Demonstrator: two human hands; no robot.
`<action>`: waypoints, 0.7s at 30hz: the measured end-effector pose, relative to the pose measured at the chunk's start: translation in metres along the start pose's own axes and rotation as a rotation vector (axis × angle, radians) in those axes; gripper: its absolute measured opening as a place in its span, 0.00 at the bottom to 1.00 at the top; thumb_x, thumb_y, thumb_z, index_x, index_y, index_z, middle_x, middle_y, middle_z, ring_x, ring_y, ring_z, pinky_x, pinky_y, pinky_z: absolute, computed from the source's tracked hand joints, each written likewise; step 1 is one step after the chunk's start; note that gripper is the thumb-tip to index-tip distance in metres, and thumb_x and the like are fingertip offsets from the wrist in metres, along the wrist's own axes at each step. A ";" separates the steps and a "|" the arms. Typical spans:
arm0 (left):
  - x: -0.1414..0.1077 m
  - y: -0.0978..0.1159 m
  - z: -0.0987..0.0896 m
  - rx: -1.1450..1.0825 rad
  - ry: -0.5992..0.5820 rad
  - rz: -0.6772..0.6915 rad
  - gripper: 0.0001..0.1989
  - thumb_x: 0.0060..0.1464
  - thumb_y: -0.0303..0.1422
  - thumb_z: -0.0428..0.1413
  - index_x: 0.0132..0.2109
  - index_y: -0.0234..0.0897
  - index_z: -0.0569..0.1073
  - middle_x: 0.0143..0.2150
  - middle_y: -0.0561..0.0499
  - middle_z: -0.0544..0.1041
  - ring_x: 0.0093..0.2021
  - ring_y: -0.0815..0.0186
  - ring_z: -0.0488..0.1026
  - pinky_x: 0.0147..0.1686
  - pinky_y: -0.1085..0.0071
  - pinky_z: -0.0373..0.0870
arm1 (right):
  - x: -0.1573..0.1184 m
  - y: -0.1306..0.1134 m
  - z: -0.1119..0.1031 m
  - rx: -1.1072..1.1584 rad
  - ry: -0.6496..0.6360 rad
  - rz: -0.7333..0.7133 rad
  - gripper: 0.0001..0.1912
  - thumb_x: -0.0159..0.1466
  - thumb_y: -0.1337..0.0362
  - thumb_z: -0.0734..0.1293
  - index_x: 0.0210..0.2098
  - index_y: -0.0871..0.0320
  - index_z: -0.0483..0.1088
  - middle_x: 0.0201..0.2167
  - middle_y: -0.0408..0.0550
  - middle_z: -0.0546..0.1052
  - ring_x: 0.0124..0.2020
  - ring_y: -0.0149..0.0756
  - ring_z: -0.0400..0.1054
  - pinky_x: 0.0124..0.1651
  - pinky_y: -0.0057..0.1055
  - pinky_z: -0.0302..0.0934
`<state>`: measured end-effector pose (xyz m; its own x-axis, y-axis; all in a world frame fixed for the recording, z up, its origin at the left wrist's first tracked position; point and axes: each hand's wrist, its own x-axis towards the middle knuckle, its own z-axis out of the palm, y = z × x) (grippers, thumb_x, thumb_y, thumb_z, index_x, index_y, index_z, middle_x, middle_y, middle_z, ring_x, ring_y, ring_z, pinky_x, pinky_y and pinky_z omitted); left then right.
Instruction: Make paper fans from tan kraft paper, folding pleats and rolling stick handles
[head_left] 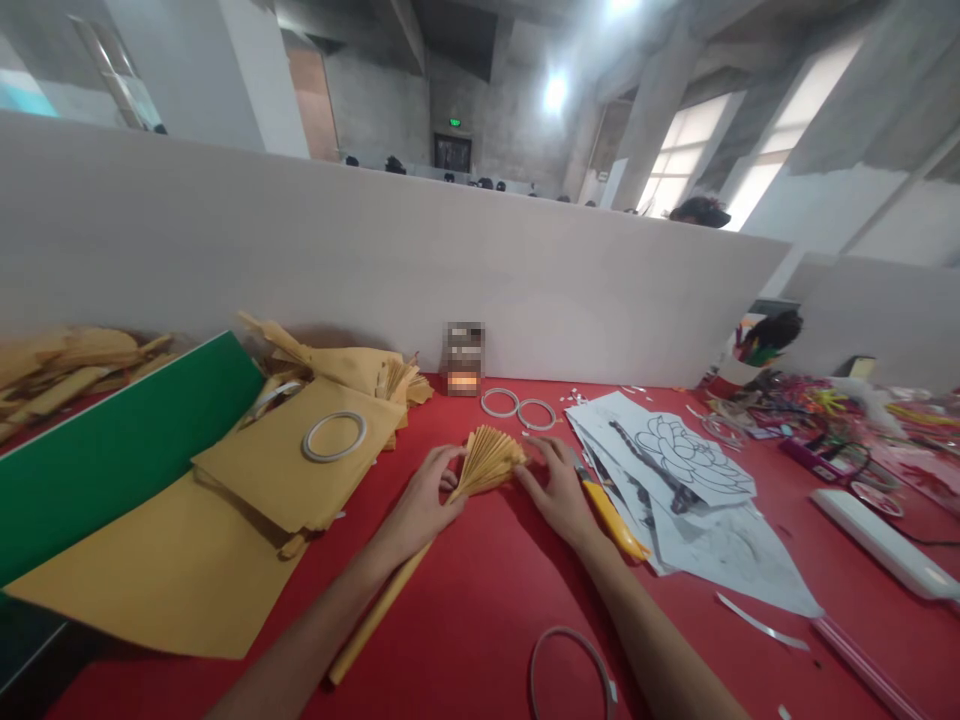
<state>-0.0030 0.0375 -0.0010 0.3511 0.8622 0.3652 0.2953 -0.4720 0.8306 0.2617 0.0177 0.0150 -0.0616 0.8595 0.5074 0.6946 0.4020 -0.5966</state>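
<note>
A pleated brown paper fan [487,462] with a long rolled-paper handle [380,620] is spread just above the red table. My left hand [426,505] is closed around the base of the pleats, and the handle slants down below it toward me. At the fan's right edge, the fingertips of my right hand [559,485] are bent onto the last folds. An orange utility knife [611,515] lies right beside that hand. Two tape rings [537,414] rest behind the fan.
Brown paper sheets [165,570] with another ring [334,437] on top lie at left, beside a green board [127,440]. White drawings [690,460] spread at right. A pinkish ring [571,672] is near me. A white partition [337,270] closes off the back.
</note>
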 end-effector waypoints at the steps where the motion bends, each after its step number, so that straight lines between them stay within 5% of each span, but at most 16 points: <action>1: 0.000 0.000 0.001 -0.001 0.010 -0.014 0.29 0.56 0.25 0.59 0.64 0.45 0.69 0.59 0.46 0.75 0.42 0.65 0.77 0.47 0.63 0.80 | -0.001 -0.004 0.001 -0.051 -0.034 -0.064 0.24 0.73 0.54 0.69 0.66 0.50 0.69 0.63 0.56 0.73 0.65 0.51 0.67 0.66 0.49 0.63; 5: -0.001 0.003 0.004 0.050 0.000 0.015 0.26 0.60 0.27 0.59 0.65 0.46 0.70 0.58 0.46 0.75 0.44 0.63 0.78 0.48 0.62 0.80 | -0.005 -0.022 0.007 -0.189 -0.226 -0.260 0.24 0.73 0.60 0.71 0.66 0.48 0.67 0.63 0.52 0.75 0.66 0.50 0.66 0.68 0.50 0.58; 9: -0.002 0.011 0.004 0.151 -0.007 0.086 0.16 0.69 0.33 0.54 0.61 0.44 0.76 0.64 0.43 0.72 0.64 0.55 0.72 0.65 0.55 0.71 | -0.006 -0.032 0.012 -0.261 -0.244 -0.303 0.11 0.74 0.65 0.70 0.55 0.51 0.73 0.54 0.50 0.80 0.57 0.46 0.71 0.63 0.47 0.59; 13: 0.000 0.013 -0.006 0.316 -0.034 0.106 0.16 0.74 0.34 0.47 0.58 0.44 0.78 0.65 0.44 0.73 0.67 0.54 0.69 0.67 0.51 0.67 | -0.007 -0.033 0.014 -0.318 -0.229 -0.348 0.07 0.75 0.67 0.67 0.52 0.53 0.74 0.51 0.51 0.79 0.54 0.45 0.72 0.59 0.43 0.61; 21: 0.007 0.006 -0.030 0.599 -0.117 0.201 0.20 0.64 0.21 0.48 0.57 0.44 0.74 0.67 0.48 0.75 0.68 0.53 0.66 0.66 0.49 0.62 | -0.007 -0.031 0.015 -0.339 -0.203 -0.358 0.06 0.77 0.68 0.65 0.48 0.52 0.74 0.45 0.47 0.80 0.50 0.42 0.72 0.55 0.40 0.60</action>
<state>-0.0258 0.0463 0.0192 0.5359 0.7365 0.4128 0.6470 -0.6723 0.3597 0.2296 0.0041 0.0201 -0.4512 0.7447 0.4918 0.7953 0.5855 -0.1571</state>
